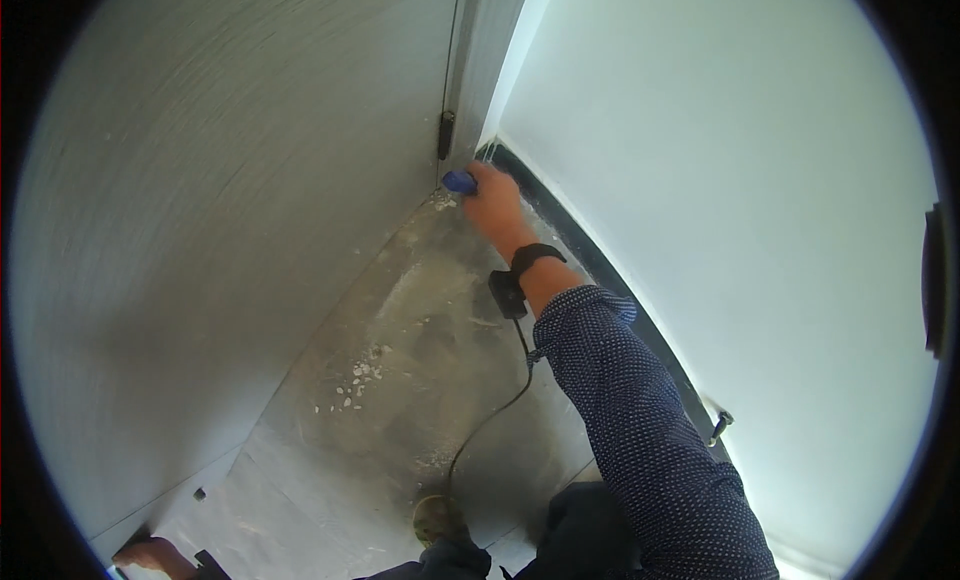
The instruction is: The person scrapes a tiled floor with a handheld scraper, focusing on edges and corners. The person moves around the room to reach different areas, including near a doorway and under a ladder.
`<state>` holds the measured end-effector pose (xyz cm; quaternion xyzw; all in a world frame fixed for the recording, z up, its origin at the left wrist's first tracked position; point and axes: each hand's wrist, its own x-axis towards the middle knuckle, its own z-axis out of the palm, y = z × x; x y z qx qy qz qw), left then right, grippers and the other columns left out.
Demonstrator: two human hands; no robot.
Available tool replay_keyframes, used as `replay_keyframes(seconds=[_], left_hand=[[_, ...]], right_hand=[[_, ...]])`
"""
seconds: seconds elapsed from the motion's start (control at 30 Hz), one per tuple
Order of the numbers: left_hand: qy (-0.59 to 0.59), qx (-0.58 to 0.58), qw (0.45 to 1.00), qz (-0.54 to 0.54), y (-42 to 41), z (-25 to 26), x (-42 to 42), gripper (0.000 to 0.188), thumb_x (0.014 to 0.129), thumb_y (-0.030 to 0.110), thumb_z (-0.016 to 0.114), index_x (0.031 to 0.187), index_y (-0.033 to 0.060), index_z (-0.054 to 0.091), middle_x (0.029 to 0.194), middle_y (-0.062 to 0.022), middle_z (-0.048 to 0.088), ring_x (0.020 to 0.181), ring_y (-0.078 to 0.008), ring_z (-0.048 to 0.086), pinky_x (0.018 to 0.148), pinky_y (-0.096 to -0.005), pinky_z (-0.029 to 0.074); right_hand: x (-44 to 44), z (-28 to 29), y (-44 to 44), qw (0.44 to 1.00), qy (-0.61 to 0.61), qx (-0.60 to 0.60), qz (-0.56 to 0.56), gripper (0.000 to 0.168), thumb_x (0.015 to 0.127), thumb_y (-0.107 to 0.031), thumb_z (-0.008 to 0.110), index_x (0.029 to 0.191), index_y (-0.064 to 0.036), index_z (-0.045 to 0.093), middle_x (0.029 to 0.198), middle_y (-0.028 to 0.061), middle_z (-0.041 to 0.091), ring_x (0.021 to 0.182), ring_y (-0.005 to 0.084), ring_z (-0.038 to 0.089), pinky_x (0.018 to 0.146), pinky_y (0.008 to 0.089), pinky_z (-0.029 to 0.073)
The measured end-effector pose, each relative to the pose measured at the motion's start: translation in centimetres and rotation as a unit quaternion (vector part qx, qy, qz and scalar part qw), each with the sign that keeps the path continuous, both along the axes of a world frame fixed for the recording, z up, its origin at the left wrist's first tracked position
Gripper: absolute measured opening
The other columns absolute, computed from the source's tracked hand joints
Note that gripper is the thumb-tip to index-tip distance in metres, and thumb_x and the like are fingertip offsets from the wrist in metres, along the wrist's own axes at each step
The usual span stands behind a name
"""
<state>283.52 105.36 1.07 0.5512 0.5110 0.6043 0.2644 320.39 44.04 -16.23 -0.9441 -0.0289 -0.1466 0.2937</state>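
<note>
My right hand [495, 201] is closed around a blue handle [460, 181], low in the corner where the door frame [484, 62] meets the white wall [697, 167]. My fingers hide the rest of this tool, so its kind is unclear. Just beyond the hand, pale streaks mark the end of the dark skirting [577, 220]. At the lower left, my left hand [157, 557] is by the edge of a grey wood-grain door [247, 167]. Its fingertips are hard to make out, and I cannot tell whether it grips the door.
White chips [360, 377] lie scattered on the dusty grey floor [427, 355], with more crumbs by the door's hinge side. A black cable [487, 418] hangs from the device at my right wrist. A metal doorstop [720, 428] juts from the skirting. My shoe [435, 518] is below.
</note>
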Motion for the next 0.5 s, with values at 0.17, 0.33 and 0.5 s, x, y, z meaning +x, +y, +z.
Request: replay_keyframes(seconds=[0.17,0.33,0.5], left_hand=[[0.014,0.003,1.0,0.008,0.0,0.0,-0.4,0.094,0.091,0.075,0.028,0.125,-0.0085,0.056,0.126,-0.0263,0.059,0.113,-0.039,0.059,0.098,-0.0502,0.048],[0.008,0.002,1.0,0.01,-0.3,-0.2,-0.9,0.094,0.091,0.075,0.028,0.124,-0.0086,0.056,0.126,-0.0264,0.059,0.113,-0.0392,0.059,0.098,-0.0503,0.048],[0.007,-0.004,1.0,0.007,-0.6,-0.3,-0.5,0.094,0.091,0.075,0.028,0.124,-0.0087,0.057,0.125,-0.0265,0.059,0.113,-0.0394,0.059,0.097,-0.0504,0.048]], right_hand=[[-4.1,-0.6,1.3,0.988,0.102,0.094,0.073,0.027,0.067,-0.008,0.068,0.095,-0.009,0.068,0.098,0.0142,0.069,0.095,0.0358,0.066,0.081,0.0435,0.051],[-12.0,0.3,4.9,0.949,0.066,0.07,0.299,0.041,0.065,-0.01,0.072,0.106,-0.015,0.068,0.12,0.0181,0.063,0.109,0.0376,0.06,0.092,0.0452,0.05],[-7.7,0.0,3.1,0.984,-0.007,0.001,0.18,0.032,0.07,-0.01,0.068,0.102,-0.012,0.067,0.116,0.0135,0.065,0.103,0.0383,0.063,0.087,0.0442,0.051]])
